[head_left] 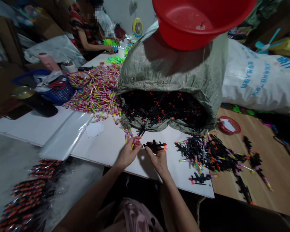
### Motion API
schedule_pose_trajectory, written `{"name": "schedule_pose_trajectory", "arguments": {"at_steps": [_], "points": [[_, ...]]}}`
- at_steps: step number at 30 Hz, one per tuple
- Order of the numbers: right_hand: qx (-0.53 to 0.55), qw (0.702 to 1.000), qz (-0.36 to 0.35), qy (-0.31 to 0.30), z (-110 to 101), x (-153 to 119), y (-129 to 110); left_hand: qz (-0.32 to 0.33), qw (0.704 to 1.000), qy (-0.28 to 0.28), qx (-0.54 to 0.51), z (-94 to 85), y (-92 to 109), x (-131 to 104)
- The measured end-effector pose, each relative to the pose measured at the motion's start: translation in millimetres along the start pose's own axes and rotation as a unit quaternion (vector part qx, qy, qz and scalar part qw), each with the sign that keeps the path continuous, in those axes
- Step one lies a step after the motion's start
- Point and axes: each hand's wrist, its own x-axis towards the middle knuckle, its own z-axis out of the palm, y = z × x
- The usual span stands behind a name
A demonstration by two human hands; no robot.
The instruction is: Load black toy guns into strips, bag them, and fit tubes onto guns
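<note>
My right hand is closed round a small black toy gun with a red and orange tip, held just above the white tabletop. Close beside it, my left hand is closed on small pink-and-yellow candy tubes; how many is unclear. Right behind both hands lies the mouth of a grey-green woven sack, full of black toy guns with orange bits. A pile of black toy guns, some with candy tubes attached, lies to the right of my right hand.
Loose candy tubes heap at the left, by a blue basket, a dark flask and clear plastic bags. A red basin rests on the sack. Another person handles green pieces at the far end.
</note>
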Motion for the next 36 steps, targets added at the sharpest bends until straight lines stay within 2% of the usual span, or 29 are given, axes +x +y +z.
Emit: {"name": "schedule_pose_trajectory", "arguments": {"at_steps": [5, 10, 12, 16, 18, 22, 29, 31, 33, 36], "points": [[0.019, 1.0, 0.001, 0.02, 3, -13, -5, 0.02, 0.999, -0.048, 0.011, -6.1, -10, -4], [-0.018, 1.0, 0.009, 0.002, -2, -16, -10, -0.02, 0.994, -0.098, -0.042, -6.3, -7, -10], [-0.026, 1.0, 0.0, 0.012, -4, -17, -11, -0.025, 0.994, -0.099, -0.043, -5.1, -5, -11], [-0.005, 1.0, -0.016, 0.019, -3, -21, -11, 0.002, 0.999, -0.04, -0.017, 0.9, -2, -10], [-0.003, 1.0, -0.015, 0.026, -3, -23, -9, 0.0, 0.999, -0.031, -0.018, 4.8, -2, -9], [-0.016, 0.999, -0.01, 0.043, -9, -23, -7, 0.002, 0.999, -0.038, -0.031, 10.1, -2, -11], [-0.027, 0.999, -0.01, 0.037, -11, -27, -7, 0.063, 0.994, -0.09, 0.019, 10.8, 1, -19], [-0.025, 0.999, 0.002, 0.042, -5, -31, -6, 0.107, 0.99, -0.07, 0.063, 11.8, -1, -21], [-0.027, 0.998, 0.013, 0.059, 1, -34, -5, 0.168, 0.979, -0.017, 0.115, 13.1, -5, -25], [-0.024, 0.995, 0.033, 0.087, 7, -36, 0, 0.257, 0.946, 0.065, 0.186, 14.6, -14, -30]]}}
